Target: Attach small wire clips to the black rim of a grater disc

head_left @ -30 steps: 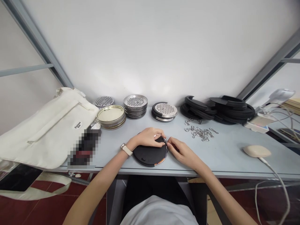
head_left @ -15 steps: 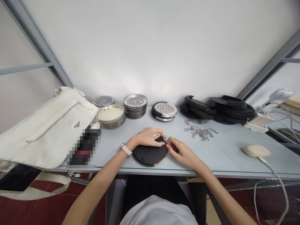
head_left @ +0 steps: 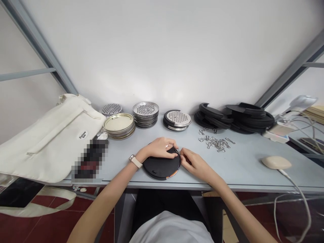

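Observation:
In front of me, near the table's front edge, lies a round black plastic holder (head_left: 162, 167), with a strip of colourful print along its right rim. My left hand (head_left: 162, 148), wearing a watch, lies over its far side, thumb and forefinger closed around the right edge. Between the fingertips of both hands a small metal clip (head_left: 178, 152) shows at that edge. My right hand (head_left: 194, 163) is closed in a pinch against the clip from the right. The fingers partly hide how the clip sits on the holder.
Along the wall stand gold-rimmed lids (head_left: 118, 122), a stack of grater discs (head_left: 146, 109), a grater in a black holder (head_left: 179, 118), and piled black holders (head_left: 249, 118). Loose metal clips (head_left: 217, 143) lie at right. A white bag (head_left: 55, 141) and a corded white device (head_left: 276, 162) flank the area.
Almost nothing differs. The fingers of my right hand have shifted very slightly at the clip; my left hand and the holder stay in place.

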A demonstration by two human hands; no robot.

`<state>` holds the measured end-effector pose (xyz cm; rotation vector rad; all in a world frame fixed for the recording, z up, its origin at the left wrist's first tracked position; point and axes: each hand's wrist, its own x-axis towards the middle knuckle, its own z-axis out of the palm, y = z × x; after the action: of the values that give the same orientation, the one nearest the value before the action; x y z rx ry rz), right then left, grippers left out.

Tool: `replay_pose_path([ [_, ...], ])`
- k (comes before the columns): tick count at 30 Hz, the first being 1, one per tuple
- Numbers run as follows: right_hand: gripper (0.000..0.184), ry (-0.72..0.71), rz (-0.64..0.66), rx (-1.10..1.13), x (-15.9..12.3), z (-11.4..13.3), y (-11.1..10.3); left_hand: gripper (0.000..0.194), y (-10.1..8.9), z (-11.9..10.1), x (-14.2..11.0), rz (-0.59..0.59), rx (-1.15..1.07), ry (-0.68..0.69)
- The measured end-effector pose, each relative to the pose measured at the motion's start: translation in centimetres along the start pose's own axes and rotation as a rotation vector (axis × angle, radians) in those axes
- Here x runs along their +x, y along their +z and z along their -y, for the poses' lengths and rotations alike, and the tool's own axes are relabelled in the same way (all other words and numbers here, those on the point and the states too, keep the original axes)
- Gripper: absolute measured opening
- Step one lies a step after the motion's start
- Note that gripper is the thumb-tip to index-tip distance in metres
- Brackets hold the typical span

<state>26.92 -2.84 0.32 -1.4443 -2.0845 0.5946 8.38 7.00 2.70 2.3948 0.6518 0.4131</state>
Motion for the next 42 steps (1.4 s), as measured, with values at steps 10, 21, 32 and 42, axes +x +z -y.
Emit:
replay_pose_path([
  [10, 0.025, -0.039, 0.0, -0.053, 0.2, -0.28, 0.12, 0.024, -0.13, -0.44, 0.04, 0.001, 0.017, -0.011],
  [21, 0.024, -0.065, -0.009, -0.066, 0.11, -0.54, 0.19, 0.022, -0.07, -0.23, -0.01, -0.007, 0.014, 0.003],
  [32, 0.023, -0.083, 0.004, -0.077, 0.16, -0.49, 0.16, 0.022, -0.11, -0.28, -0.06, 0.005, 0.02, 0.006],
  [42, 0.023, -0.047, 0.001, -0.065, 0.06, -0.31, 0.12, 0.022, -0.09, -0.34, -0.02, 0.003, -0.008, -0.01],
])
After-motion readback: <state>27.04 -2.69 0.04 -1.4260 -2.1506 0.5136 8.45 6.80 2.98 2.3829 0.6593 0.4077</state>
